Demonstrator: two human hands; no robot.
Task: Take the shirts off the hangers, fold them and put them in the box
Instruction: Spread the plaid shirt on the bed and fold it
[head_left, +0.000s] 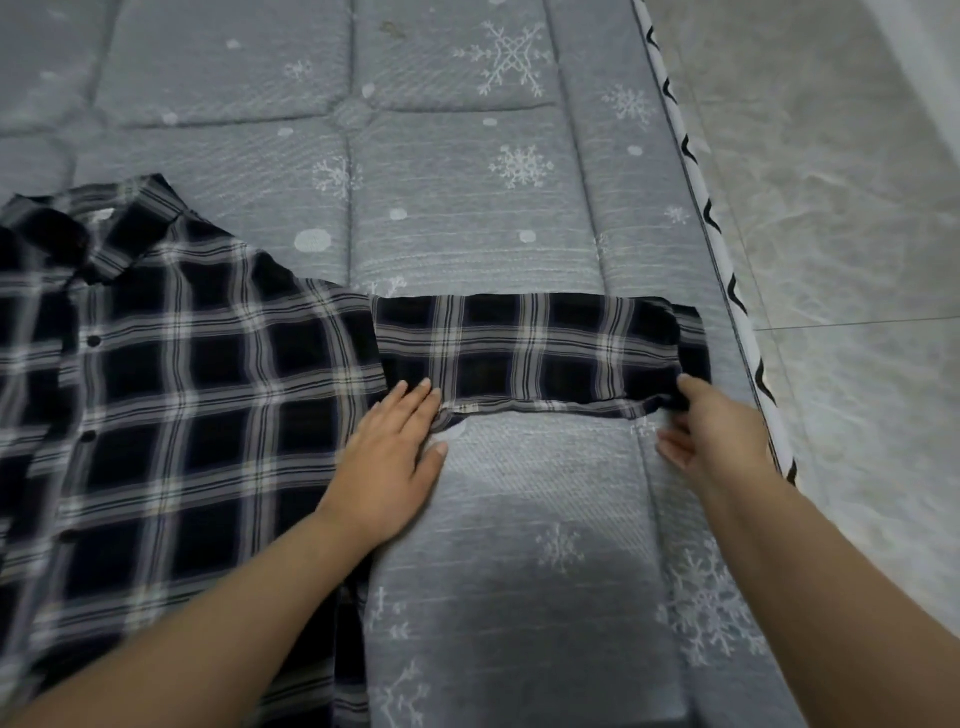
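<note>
A black and white plaid shirt (171, 395) lies flat on the bed, buttoned front up, collar toward the far left. Its right sleeve (530, 353) stretches straight out toward the bed's right edge. My left hand (395, 457) lies flat with straight fingers on the shirt where the sleeve meets the body, near the sleeve's lower edge. My right hand (711, 431) pinches the lower edge of the sleeve at the cuff end. No hanger and no box are in view.
The bed is covered by a grey quilted mattress cover with white snowflakes (467, 197). Its right edge has a white trim with black marks (727, 270). Beyond that edge is a pale tiled floor (857, 234).
</note>
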